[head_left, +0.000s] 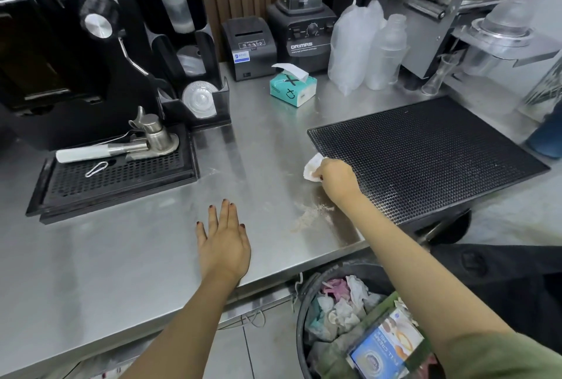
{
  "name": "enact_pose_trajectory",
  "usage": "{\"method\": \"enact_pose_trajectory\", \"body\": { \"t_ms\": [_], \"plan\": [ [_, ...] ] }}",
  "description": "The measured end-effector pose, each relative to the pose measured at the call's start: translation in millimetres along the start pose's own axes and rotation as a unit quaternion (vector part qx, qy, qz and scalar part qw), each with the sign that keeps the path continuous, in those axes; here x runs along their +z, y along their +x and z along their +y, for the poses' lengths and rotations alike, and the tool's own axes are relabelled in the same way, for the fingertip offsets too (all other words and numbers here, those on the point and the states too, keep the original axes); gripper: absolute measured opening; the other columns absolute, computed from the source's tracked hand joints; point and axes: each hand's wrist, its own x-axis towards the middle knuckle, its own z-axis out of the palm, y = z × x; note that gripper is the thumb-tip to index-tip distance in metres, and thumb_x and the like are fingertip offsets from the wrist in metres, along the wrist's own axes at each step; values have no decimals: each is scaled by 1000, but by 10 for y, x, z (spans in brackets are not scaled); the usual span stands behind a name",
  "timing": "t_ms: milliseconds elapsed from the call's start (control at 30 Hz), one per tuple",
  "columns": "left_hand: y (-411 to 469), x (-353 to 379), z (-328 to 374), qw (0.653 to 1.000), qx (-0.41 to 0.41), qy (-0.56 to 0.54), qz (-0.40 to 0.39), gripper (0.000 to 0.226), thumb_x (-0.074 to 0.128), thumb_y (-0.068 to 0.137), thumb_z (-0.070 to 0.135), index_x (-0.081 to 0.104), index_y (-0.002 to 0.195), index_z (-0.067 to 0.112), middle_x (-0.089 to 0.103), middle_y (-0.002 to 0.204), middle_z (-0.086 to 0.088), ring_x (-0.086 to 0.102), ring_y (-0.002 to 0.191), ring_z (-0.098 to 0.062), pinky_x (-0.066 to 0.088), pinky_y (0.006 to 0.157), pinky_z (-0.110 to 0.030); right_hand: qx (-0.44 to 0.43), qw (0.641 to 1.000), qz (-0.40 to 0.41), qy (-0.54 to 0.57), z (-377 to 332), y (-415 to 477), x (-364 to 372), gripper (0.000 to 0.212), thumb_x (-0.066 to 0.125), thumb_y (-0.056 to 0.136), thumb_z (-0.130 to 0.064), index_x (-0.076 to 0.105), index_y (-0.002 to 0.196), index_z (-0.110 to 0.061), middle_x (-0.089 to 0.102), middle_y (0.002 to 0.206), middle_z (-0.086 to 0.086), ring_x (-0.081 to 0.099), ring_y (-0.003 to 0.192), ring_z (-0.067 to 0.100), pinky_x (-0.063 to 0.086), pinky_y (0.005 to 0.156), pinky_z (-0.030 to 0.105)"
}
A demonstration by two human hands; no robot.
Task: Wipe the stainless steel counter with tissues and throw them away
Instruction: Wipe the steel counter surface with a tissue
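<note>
My right hand (336, 177) grips a crumpled white tissue (312, 167) and holds it against the stainless steel counter (121, 257), just left of the black rubber bar mat. A patch of pale brown powder (310, 215) lies on the steel below that hand, near the counter's front edge. My left hand (223, 240) rests flat on the counter with straight fingers, holding nothing. A teal tissue pack (293, 88) with a sheet sticking out sits further back. A black bin (349, 324) full of used tissues and a carton stands on the floor under the counter's front edge.
The black bar mat (425, 153) covers the counter's right side. An espresso machine with drip tray (115, 177) and portafilter fills the left. A cup and lid dispenser (194, 74), receipt printer (248, 45), blender (301, 31) and stacked plastic cups (365, 50) line the back.
</note>
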Motion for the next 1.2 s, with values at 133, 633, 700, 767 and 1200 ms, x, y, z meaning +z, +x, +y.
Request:
{"method": "enact_pose_trajectory", "body": {
  "t_ms": [133,633,700,767,1200],
  "plan": [
    [-1,-9,0,1000,2,-4,-1,53,15,98,29,4,149,18,-3,157,7,-9,144,-17,-1,117,-43,-10,1000,5,-21,1,-347,5,25,49,88,-4,69,103,-10,64,97,13,60,89,31,41,68,29],
    [-1,0,-4,1000,-2,0,-2,53,14,98,30,3,149,19,-4,157,7,-9,144,-17,1,117,-43,51,998,15,-32,-85,-618,-21,18,52,88,-7,64,101,-4,59,109,9,57,95,25,47,74,29],
    [2,-5,2,1000,-1,-2,-2,53,14,98,30,3,149,19,-5,157,7,-10,143,-17,0,117,-43,52,998,14,-13,-173,-828,50,18,48,89,-4,62,101,-3,56,110,8,56,96,24,45,71,26],
    [2,-7,4,1000,-2,-6,-3,53,14,98,30,3,149,19,-5,157,7,-10,143,-17,0,117,-43,35,999,12,7,-220,-997,89,26,45,89,0,62,108,-4,58,113,7,58,99,24,45,75,25],
    [19,17,1,1000,-9,-3,1,54,15,98,31,3,149,21,-4,157,8,-10,143,-15,-1,117,-42,-39,996,-4,81,-372,139,-44,29,49,88,-7,66,111,-4,60,112,17,57,104,32,43,84,31]
  ]
}}
